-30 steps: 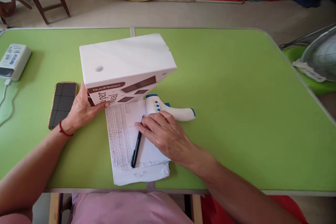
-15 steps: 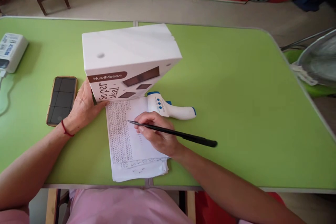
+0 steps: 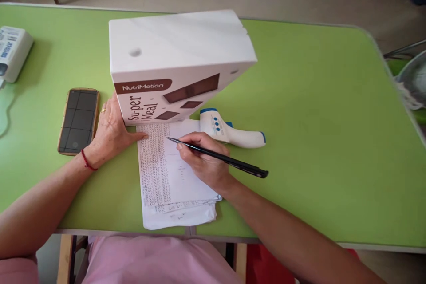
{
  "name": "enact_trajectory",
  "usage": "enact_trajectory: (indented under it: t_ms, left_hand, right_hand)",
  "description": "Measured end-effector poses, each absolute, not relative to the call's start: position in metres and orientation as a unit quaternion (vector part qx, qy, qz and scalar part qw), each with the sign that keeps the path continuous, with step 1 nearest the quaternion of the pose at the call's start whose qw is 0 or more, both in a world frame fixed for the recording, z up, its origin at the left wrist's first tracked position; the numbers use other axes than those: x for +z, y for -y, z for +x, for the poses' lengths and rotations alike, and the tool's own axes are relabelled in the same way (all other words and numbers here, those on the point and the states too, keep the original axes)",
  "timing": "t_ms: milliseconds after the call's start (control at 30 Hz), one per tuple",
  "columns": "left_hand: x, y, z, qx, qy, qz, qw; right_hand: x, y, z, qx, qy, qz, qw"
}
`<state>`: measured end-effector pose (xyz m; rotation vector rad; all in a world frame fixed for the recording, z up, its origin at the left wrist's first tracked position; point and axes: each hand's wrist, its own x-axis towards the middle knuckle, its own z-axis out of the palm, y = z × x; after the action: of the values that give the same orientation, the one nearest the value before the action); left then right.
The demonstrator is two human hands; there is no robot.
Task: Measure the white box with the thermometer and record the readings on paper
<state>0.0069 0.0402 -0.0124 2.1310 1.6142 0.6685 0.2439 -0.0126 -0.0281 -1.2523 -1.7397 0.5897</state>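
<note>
In my right hand (image 3: pixel 204 159) is a black pen (image 3: pixel 229 159), its tip over the upper middle of the written sheet. The paper stack (image 3: pixel 193 186) lies on the table in front of me, its left part covered with dense rows of handwriting. My left hand (image 3: pixel 115 128) lies open beside the stack, thumb on the sheet's left edge, other fingers near the left side of a white box (image 3: pixel 179 40) marked NutriMotion. That box stands at the top of the stack and hides part of it. A white and blue infrared thermometer (image 3: pixel 233 131) lies just beyond my right hand.
A phone (image 3: pixel 79 120) in a yellowish case lies left of my left hand. A white power bank (image 3: pixel 15 51) with a cable sits at the far left of the green table (image 3: pixel 326 142). Beyond the right edge is a metal basin (image 3: pixel 414 80).
The view has shifted, so the box appears larger. My right hand and the pen tip have moved up the sheet. My left thumb now reaches further onto the paper.
</note>
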Motion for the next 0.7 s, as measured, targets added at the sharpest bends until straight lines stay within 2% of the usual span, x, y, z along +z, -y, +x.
enact_trajectory:
  t_ms: [700]
  left_hand:
    - [-0.02, -0.041, 0.0011, 0.232, -0.578, 0.763, 0.171]
  right_hand:
    - [-0.0276, 0.0123, 0.2449, 0.2, 0.746, -0.504, 0.387]
